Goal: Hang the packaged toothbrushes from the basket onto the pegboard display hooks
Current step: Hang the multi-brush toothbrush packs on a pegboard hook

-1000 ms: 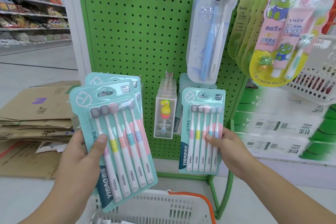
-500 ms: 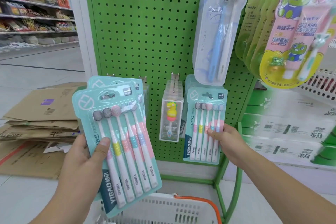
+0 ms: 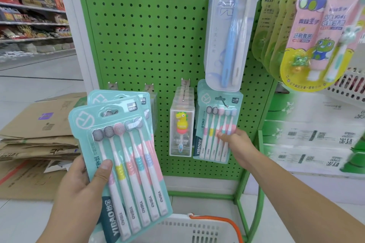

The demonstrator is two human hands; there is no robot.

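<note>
From the head camera, the left hand [image 3: 79, 189] is gripping a fanned stack of toothbrush packs [image 3: 122, 156] at their lower left edge, its thumb lying across the front card near the leftmost handle and its fingers curled behind; at least two packs are showing, the back one peeking out above the front. The right hand [image 3: 235, 142] is pinching another toothbrush pack [image 3: 213, 126] at its right edge, fingertips on the clear blister, thumb out of sight behind. That pack is sitting against the lower right part of the pegboard [image 3: 146, 31], and a hook [image 3: 223, 101] is showing through its hang hole, so it looks threaded on, though whether it is pushed fully back cannot be told.

These packs are probably light: thin card backing with a moulded plastic bubble. The card should be fairly stiff lengthwise but will bend if squeezed at a corner, and the glossy bubble is likely slippery, so holding across a side edge, card and bubble together, is the safer hold. The hang hole at the top is the weak spot; tugging sideways there could tear it.

Just left of the hooked pack a boxed dinosaur toothbrush [image 3: 182, 124] is hanging, and above it a tall twin-brush pack [image 3: 229, 31]. Bare hooks are standing along the pegboard's top edge. The basket [image 3: 197, 229] is sitting at the bottom of the view below the hands, with flattened cardboard [image 3: 33, 134] piled on the floor to the left.
</note>
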